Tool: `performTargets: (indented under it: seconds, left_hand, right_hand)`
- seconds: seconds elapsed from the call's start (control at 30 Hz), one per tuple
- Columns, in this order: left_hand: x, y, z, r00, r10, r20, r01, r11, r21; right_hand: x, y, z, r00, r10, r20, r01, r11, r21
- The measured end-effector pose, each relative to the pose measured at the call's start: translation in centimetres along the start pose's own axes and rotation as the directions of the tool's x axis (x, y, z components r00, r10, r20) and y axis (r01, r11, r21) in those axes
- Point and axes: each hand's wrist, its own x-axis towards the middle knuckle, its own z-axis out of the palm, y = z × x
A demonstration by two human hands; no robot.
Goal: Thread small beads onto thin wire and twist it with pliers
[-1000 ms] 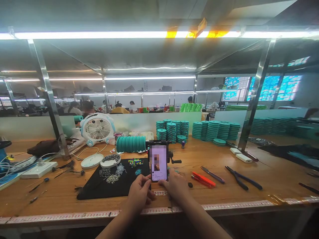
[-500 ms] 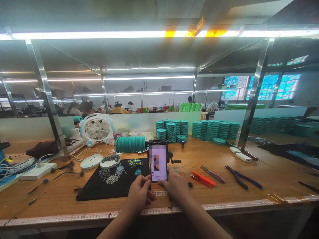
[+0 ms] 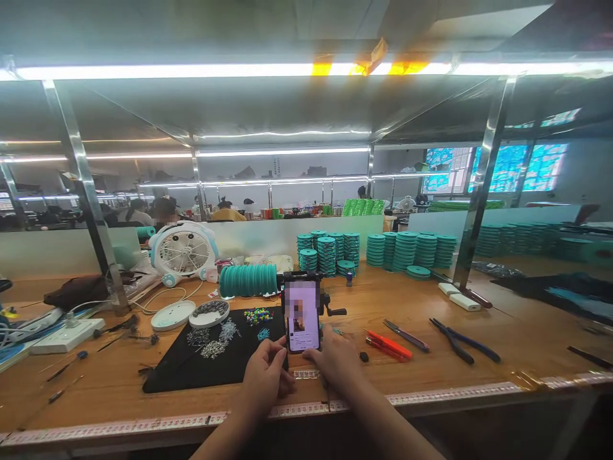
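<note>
A lit phone [image 3: 302,326] stands upright at the middle of the bench, in front of a dark device with a crank handle [image 3: 337,312]. My right hand [image 3: 338,361] is at the phone's lower right corner, thumb against its bottom edge and the other fingers partly hidden behind. Beside the lower left edge of the phone, my left hand [image 3: 264,370] is closed, thumb and fingertips pressed together. Anything between them is too small or hidden to make out. Under the left hand's side lies a black mat [image 3: 186,370] with multicoloured beads [image 3: 258,315] and small silvery pieces [image 3: 214,349].
To the right lie orange-handled cutters [image 3: 387,345], a craft knife [image 3: 406,335] and pliers [image 3: 464,342]. Teal spools [image 3: 326,255] stand stacked at the back. A white fan [image 3: 184,252], two round dishes [image 3: 173,315] and a power strip [image 3: 67,335] are on the left.
The view has shifted slightly, so the bench appears a little further left and lower. Both hands keep nearly the same pose by the phone.
</note>
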Motion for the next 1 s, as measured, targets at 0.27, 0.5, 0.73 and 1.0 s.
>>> performTargets:
  seconds: [0.27,0.5,0.73,1.0]
  left_hand:
    - [-1.0,0.5,-0.3,0.976,0.190,-0.107,-0.179,0.978,0.107]
    - [0.4,3.3,-2.0,0.800,0.600,-0.011,-0.513,0.692,0.508]
    - [4.0,4.5,-3.3,0.538,0.717,0.442,-0.640,0.006,0.769]
    - [5.0,4.6,-3.3,0.473,0.665,0.577,-0.650,-0.178,0.738]
  right_hand:
    - [0.2,0.2,0.3,1.000,-0.001,-0.008,0.001,1.000,0.002]
    - [0.1,0.1,0.2,1.000,-0.006,-0.019,0.006,1.000,0.013]
    - [0.1,-0.1,-0.2,1.000,0.000,0.008,0.000,0.999,0.045]
    - [0.0,-0.2,0.0,1.000,0.000,0.003,0.000,0.999,0.052]
